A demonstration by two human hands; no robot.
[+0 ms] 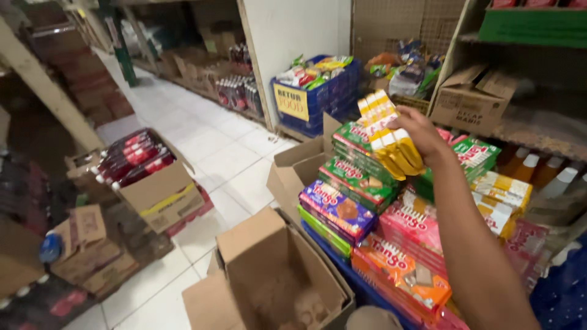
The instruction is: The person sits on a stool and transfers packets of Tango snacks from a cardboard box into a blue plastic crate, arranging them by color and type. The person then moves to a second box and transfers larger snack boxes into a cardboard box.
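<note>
- A stack of yellow packs point(387, 131) is clamped by the right hand point(422, 135), its fingers wrapped round the far side and mostly hidden, so the stack is kept together, tilted, in the air.
- Just below the fingers, green packs point(358, 177) lie piled flat; purple, pink and orange packs point(400, 269) are stacked lower and nearer.
- Left of the fingers, an open box point(275, 281) stands on the floor point(208, 146).
- Beyond the fingers, a blue basket point(324, 95) is filled with goods.
- The left hand is out of view.
</note>
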